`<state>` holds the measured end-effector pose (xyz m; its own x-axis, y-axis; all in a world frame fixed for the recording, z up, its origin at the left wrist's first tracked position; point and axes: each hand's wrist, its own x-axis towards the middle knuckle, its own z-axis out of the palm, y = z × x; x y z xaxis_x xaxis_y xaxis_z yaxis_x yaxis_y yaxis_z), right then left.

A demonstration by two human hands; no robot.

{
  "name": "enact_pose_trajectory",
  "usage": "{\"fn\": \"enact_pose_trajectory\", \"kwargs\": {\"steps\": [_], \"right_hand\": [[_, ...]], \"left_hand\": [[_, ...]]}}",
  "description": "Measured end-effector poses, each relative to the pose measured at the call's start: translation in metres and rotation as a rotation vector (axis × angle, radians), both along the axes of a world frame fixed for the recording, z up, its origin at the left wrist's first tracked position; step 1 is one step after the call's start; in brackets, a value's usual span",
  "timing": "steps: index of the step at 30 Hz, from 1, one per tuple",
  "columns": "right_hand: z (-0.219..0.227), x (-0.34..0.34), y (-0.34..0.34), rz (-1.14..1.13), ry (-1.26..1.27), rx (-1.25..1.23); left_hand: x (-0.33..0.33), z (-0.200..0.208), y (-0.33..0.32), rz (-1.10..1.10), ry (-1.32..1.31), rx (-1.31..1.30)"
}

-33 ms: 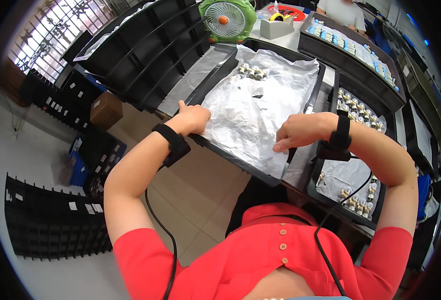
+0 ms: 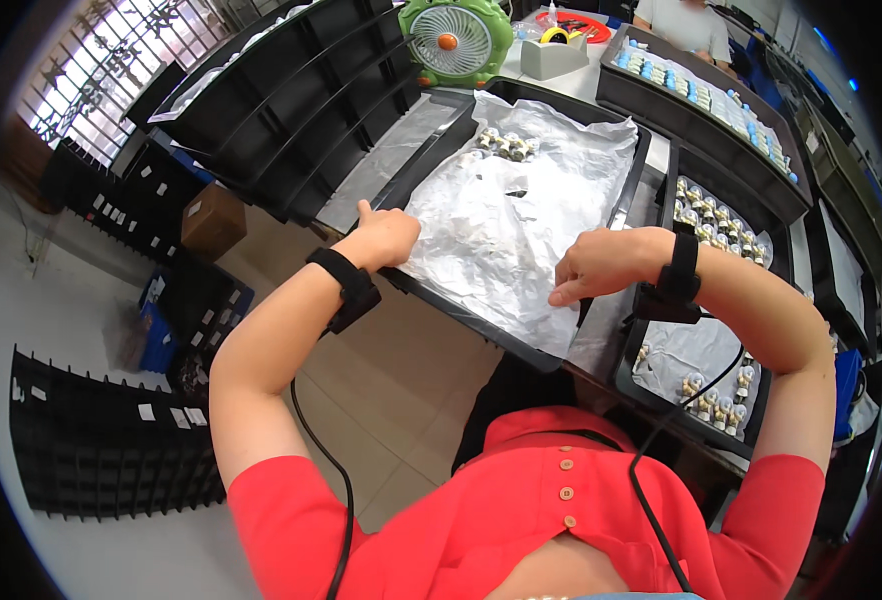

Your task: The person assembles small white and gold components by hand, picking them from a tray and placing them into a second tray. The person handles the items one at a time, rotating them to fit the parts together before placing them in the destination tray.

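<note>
A crumpled white paper sheet [image 2: 481,225] lines a black tray [image 2: 526,358] that lies in front of me on the bench. My left hand [image 2: 389,238] is closed at the tray's near left corner, on the edge of the paper, its thumb sticking up and its fingertips hidden. At the paper's near right edge my right hand [image 2: 606,266] is closed too, thumb and fingers together on the sheet. Several small clear-domed bulbs [image 2: 508,146] with metallic bases sit on the far part of the paper, beside a small dark hole in it. Black straps with cables circle both wrists.
Right of the tray are more bulbs [image 2: 718,225] in black trays. Farther off stands a tray of blue-and-white parts [image 2: 701,93]. Behind are a green fan [image 2: 455,42] and a tape dispenser [image 2: 553,55]. A big black crate [image 2: 291,95] rises at left. Another person [image 2: 683,28] is beyond.
</note>
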<state>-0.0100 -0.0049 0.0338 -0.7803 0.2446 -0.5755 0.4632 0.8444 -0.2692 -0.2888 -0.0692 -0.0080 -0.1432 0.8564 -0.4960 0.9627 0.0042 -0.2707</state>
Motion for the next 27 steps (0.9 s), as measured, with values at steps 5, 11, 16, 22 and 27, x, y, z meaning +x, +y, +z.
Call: {"fn": "enact_pose_trajectory", "kwargs": {"steps": [5,11,16,22,27], "right_hand": [[-0.004,0.001,-0.004,0.004,0.007,0.032],[-0.019,0.005,-0.006,0.049,0.180,0.074],[-0.011,0.011,-0.019,0.036,0.210,-0.101],[-0.014,0.027,-0.019,0.124,0.367,-0.119],[-0.012,0.042,-0.014,0.195,0.623,-0.148]], "left_hand": [[0.006,0.008,-0.010,-0.066,0.152,0.054],[0.012,0.007,-0.004,-0.174,0.274,0.127],[0.018,0.014,-0.012,-0.190,-0.292,0.055],[0.010,0.013,0.001,-0.042,-0.159,-0.156],[0.001,0.018,0.002,-0.004,-0.451,-0.141]]}}
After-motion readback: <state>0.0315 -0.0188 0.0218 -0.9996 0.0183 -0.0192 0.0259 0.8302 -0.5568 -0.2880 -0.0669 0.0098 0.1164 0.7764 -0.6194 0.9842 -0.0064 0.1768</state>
